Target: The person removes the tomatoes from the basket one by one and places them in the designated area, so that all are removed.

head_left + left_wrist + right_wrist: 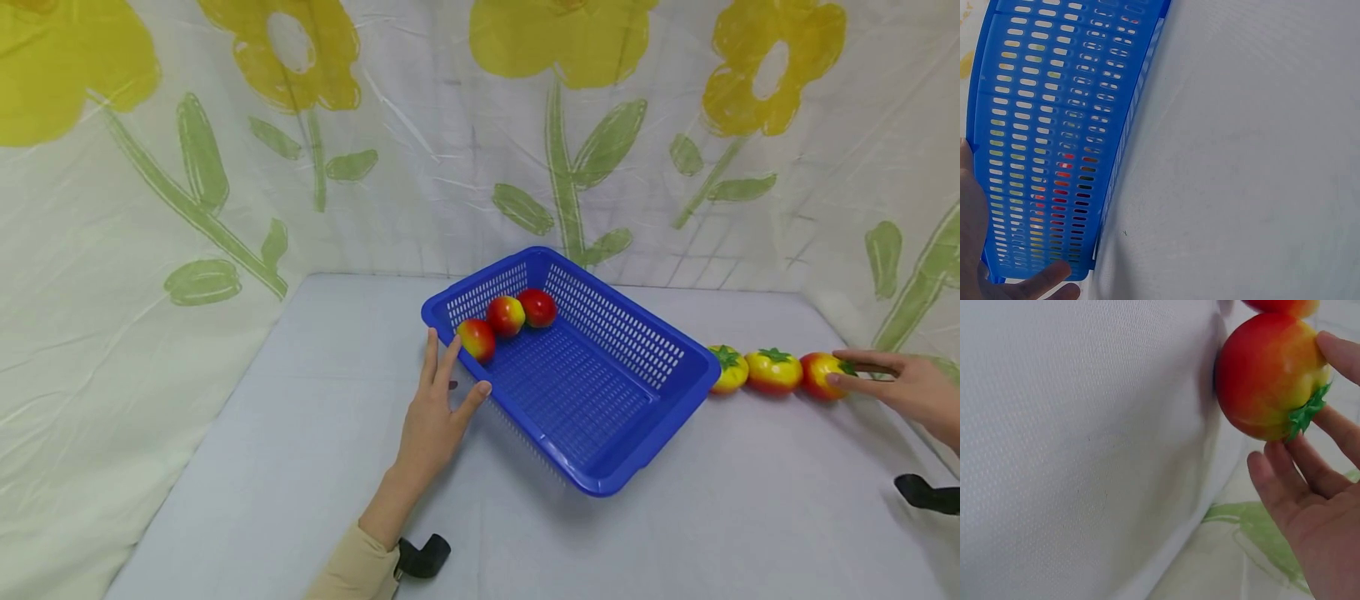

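My left hand (pixel 433 425) is at the left long side of a blue plastic basket (pixel 678 400), its fingers spread and mostly straight, fingertips right at the rim. Inside the basket, three red-and-yellow round fruits (pixel 506 317) lie in a row at its far left end. In the left wrist view, the slotted wall (pixel 1047 125) stands beside the hand. Far to the right, my right hand (pixel 911 387) pinches a red-yellow toy tomato (pixel 1266 375) between thumb and finger, near its green leafy top. The other right fingers extend beside it.
Two more toy tomatoes (pixel 772 371) stand in line between the held one and the basket's right corner, which partly hides the leftmost (pixel 729 371). A pale cloth covers the table (pixel 300 417). Flower-printed curtains (pixel 420 183) close off the back and sides.
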A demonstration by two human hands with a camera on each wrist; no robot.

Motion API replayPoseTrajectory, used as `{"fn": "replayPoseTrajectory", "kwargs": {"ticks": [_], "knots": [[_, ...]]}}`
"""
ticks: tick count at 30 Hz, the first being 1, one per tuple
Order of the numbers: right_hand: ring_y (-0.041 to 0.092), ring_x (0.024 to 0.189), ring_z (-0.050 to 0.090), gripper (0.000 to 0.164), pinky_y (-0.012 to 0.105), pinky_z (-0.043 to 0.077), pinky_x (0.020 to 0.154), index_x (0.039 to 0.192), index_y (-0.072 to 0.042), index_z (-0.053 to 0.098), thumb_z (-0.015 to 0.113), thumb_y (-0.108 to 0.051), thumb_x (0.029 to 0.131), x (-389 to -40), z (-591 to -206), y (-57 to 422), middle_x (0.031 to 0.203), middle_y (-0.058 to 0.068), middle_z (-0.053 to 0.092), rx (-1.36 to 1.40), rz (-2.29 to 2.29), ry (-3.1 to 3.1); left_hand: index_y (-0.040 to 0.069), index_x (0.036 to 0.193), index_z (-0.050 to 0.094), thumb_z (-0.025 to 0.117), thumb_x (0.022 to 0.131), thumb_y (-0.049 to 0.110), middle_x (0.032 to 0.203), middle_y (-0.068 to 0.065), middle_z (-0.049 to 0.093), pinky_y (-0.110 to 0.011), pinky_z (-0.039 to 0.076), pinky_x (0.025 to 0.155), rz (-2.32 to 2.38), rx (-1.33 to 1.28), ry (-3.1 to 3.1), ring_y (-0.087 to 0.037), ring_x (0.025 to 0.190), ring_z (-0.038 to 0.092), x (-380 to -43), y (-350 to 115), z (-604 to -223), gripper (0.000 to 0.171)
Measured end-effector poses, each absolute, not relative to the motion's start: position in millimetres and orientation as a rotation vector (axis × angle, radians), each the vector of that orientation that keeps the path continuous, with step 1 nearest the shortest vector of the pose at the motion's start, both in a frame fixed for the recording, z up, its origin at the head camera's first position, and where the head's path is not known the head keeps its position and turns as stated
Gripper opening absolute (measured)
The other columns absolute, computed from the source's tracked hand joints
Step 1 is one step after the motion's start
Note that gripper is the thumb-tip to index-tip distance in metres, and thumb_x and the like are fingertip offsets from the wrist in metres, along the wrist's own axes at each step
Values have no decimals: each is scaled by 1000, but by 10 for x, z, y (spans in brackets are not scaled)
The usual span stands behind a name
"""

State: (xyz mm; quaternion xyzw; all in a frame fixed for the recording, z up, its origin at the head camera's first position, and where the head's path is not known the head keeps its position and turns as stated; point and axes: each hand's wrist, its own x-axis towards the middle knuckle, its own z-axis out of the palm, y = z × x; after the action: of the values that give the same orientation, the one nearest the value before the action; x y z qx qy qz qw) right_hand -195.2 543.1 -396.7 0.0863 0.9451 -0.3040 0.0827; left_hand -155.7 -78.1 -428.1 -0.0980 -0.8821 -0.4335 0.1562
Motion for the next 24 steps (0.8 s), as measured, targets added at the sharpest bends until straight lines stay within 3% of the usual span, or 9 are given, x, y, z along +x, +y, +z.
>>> {"fn": "replayPoseTrajectory", "kwargs": {"ticks": [7, 15, 24], "knots": [[63, 116, 24, 90, 75, 31, 86, 147, 11, 27, 53, -58, 95, -1989, -4000, 5404, 138, 47, 21, 211, -879, 2845, 26, 158, 25, 57, 95, 54, 164, 4, -2, -30, 51, 65, -1255, -280, -2532, -28, 108, 62, -1553, -783, -4280, 76], [59, 106, 36, 85, 62, 43, 77, 144, 11, 35, 58, -55, 94, -2016, -4016, 5387, 130, 47, 30, 176, -825, 2904, 25, 158, 25, 57, 95, 54, 164, 2, -1, -31, 52, 67, -1244, -274, -2535, -29, 108, 62, -1551, -785, -4276, 76], [65, 121, 19, 93, 76, 26, 88, 150, 9, 23, 55, -58, 94, -1996, -4003, 5397, 143, 46, 17, 207, -929, 2845, 26, 158, 25, 57, 95, 54, 164, 4, -1, -30, 51, 65, -1256, -268, -2539, -27, 108, 62, -1546, -785, -4273, 76]]}}
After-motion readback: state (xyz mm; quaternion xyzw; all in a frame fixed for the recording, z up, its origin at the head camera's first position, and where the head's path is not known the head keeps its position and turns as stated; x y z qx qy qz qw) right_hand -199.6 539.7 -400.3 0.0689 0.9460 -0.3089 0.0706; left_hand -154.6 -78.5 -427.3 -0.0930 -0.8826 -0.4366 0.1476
